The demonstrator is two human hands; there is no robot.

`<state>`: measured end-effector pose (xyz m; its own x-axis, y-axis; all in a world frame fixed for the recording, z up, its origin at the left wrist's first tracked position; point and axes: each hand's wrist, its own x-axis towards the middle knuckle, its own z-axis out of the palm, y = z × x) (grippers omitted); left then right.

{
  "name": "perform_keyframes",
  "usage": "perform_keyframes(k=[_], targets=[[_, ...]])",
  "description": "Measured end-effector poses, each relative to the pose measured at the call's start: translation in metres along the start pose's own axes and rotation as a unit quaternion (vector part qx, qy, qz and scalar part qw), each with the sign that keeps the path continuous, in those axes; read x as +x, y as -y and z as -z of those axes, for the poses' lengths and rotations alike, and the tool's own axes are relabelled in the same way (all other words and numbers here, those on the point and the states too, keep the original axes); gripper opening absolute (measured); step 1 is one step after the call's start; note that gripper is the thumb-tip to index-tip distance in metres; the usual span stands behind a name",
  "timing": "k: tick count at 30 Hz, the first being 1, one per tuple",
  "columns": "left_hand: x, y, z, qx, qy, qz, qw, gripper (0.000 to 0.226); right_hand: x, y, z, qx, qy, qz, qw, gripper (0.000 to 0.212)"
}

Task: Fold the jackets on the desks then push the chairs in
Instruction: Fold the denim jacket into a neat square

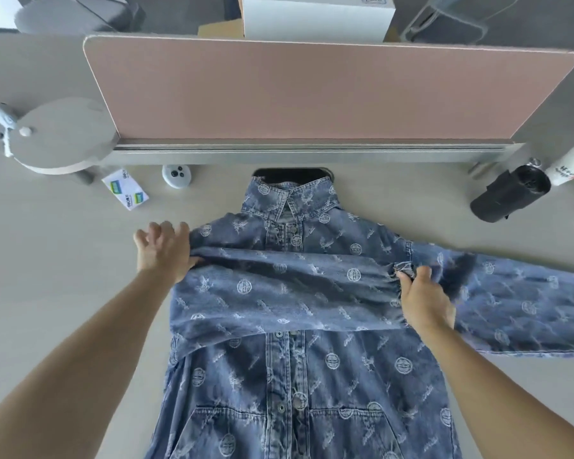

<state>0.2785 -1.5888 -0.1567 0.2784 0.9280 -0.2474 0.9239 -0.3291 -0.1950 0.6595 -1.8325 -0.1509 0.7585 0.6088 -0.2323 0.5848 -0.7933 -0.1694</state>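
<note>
both forearms are extended forward; left hand [164, 250] is splayed flat, right hand [424, 299] is curled round the jacket [312, 376] cuff.

- Pale beige desk [63, 260], soft even light.
- Pink divider panel [312, 91] stands on a grey rail [312, 150] along the far edge.
- Round grey stand base [63, 134] far left, just beside the panel's end.
- Beyond the panel: white box [315, 18] centre, grey chair [73, 11] left, pale-framed chair [444, 18] right, grey floor [544, 14].
</note>
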Motion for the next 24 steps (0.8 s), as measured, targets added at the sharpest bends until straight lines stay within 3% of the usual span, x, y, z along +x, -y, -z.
perform_keyframes(k=[2, 3, 6, 8, 9, 11, 13, 15, 18, 24], targets=[[-0.020, -0.024, -0.008, -0.066, -0.042, -0.011, 0.997, 0.067, -0.002, -0.002, -0.011, 0.007, -0.016, -0.035, 0.999, 0.038], [-0.036, -0.033, -0.012, -0.114, -0.068, -0.004, 0.991, 0.067, -0.004, -0.002, -0.015, -0.020, -0.038, -0.012, 0.999, 0.041], [-0.091, -0.050, -0.027, -0.247, -0.085, 0.111, 0.959, 0.061, -0.019, 0.005, -0.025, -0.061, -0.060, 0.233, 0.969, 0.041], [-0.124, -0.059, -0.037, -0.262, -0.024, 0.153, 0.953, 0.062, -0.028, 0.013, -0.034, -0.093, -0.005, 0.386, 0.918, 0.048], [-0.137, -0.061, -0.041, -0.254, 0.018, 0.160, 0.954, 0.065, -0.031, 0.016, -0.039, -0.119, 0.031, 0.423, 0.898, 0.056], [-0.157, -0.058, -0.051, -0.233, 0.088, 0.148, 0.957, 0.079, -0.032, 0.017, -0.046, -0.171, 0.078, 0.450, 0.873, 0.077], [-0.172, -0.049, -0.058, -0.215, 0.106, 0.099, 0.966, 0.087, -0.030, 0.010, -0.049, -0.216, 0.108, 0.474, 0.847, 0.091], [-0.183, -0.041, -0.062, -0.229, 0.085, 0.062, 0.968, 0.078, -0.025, 0.007, -0.045, -0.220, 0.115, 0.509, 0.824, 0.085], [-0.189, -0.032, -0.062, -0.236, 0.030, 0.073, 0.969, 0.061, -0.014, 0.004, -0.035, -0.201, 0.061, 0.553, 0.806, 0.077], [-0.185, -0.027, -0.047, -0.229, -0.070, 0.107, 0.965, 0.037, 0.001, -0.017, -0.020, -0.242, 0.018, 0.516, 0.821, 0.087]])
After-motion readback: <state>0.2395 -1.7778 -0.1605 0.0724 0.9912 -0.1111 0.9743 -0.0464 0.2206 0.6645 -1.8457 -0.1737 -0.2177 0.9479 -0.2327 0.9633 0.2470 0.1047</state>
